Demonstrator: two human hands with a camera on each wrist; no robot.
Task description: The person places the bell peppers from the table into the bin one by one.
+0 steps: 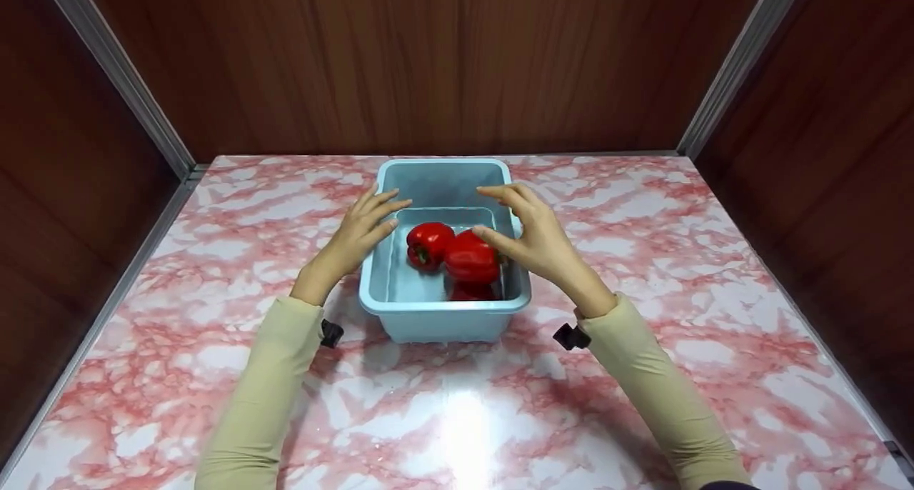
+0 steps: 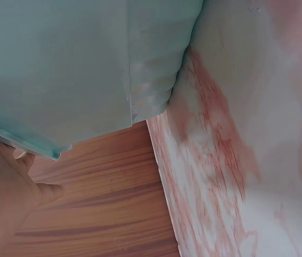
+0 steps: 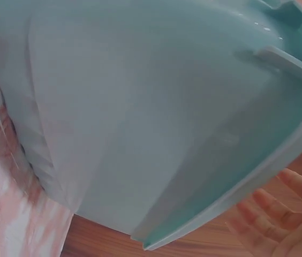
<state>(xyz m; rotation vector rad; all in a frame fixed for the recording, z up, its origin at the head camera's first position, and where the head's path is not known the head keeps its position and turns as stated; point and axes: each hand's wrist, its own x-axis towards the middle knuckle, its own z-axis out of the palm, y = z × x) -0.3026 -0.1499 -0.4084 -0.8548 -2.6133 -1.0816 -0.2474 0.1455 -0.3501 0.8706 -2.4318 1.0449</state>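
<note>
Counter (image 1: 643,211): pink-and-white marble-pattern top, polished, strong glare patch near its front edge. Tub (image 1: 443,322): light blue plastic, smooth, semi-gloss; the wrist views show smooth outer walls with faint horizontal ridges near one corner and a moulded rim. Water in it, reflective surface. Two peppers (image 1: 453,251): red, glossy waxy skin, small highlights. Back and side walls (image 1: 428,61): dark brown wood-grain panels, matt to satin, vertical grain. Corner posts (image 1: 121,76): grey metal strip, brushed look; a similar strip runs along the counter's left edge. Sleeves (image 1: 264,390): beige cloth, matt, soft knit look. Wrist clips (image 1: 571,336): black, matt, likely plastic.
</note>
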